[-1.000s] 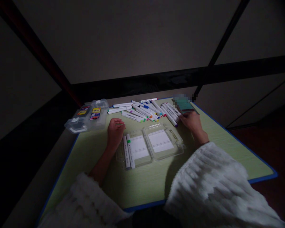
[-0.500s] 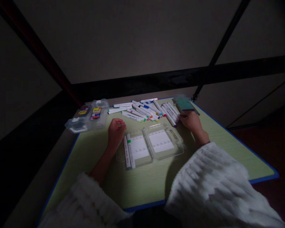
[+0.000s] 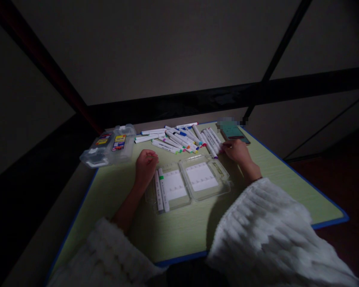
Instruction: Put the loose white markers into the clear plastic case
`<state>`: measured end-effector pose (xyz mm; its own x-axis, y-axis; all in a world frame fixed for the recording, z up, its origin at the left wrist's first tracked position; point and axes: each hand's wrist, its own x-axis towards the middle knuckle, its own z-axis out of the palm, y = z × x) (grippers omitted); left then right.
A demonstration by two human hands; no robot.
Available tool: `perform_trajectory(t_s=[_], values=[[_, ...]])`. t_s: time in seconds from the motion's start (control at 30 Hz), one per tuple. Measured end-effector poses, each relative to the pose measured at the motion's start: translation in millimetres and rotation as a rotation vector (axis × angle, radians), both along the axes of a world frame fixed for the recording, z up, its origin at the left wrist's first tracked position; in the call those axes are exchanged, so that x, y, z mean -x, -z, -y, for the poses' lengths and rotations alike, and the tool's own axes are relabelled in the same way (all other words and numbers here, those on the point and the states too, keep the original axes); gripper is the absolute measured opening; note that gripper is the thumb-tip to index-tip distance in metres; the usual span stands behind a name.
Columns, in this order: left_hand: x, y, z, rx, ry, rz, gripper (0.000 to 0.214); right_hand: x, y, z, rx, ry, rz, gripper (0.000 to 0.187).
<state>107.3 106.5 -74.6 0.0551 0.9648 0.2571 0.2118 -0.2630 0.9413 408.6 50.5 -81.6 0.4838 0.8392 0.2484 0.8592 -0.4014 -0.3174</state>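
My right hand (image 3: 238,153) is at the right end of the marker pile, fingers pinched at the end of a white marker (image 3: 215,137) in a row of several. Beside them lies a purple-tipped marker (image 3: 210,145). My left hand (image 3: 146,167) is curled closed just left of an opened clear plastic case (image 3: 207,195), with nothing showing between its fingers. Two white markers, one with a plain barrel (image 3: 158,193) and one with a green band (image 3: 164,191), lie side by side in the case's left half. White paper inserts (image 3: 201,176) show in both halves.
Loose white markers (image 3: 179,140) with coloured ends are heaped at the back. A second clear case (image 3: 124,153) with yellow labels stands at the back left. A phone (image 3: 235,133) lies at the back right. Blue edging (image 3: 332,222) borders the pale table, with a wall behind.
The view has shifted slightly. My right hand stays at the row of markers with little movement, and my left hand keeps its place by the case.
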Motion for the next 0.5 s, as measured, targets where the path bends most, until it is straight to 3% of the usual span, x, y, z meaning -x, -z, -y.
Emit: perform_trajectory(t_s=[0.5], values=[[-1.9,-1.5,2.4,0.012,0.017,-0.082,0.014,3.5,0.0,-2.6,-0.004,-0.084,-0.026,0.027]])
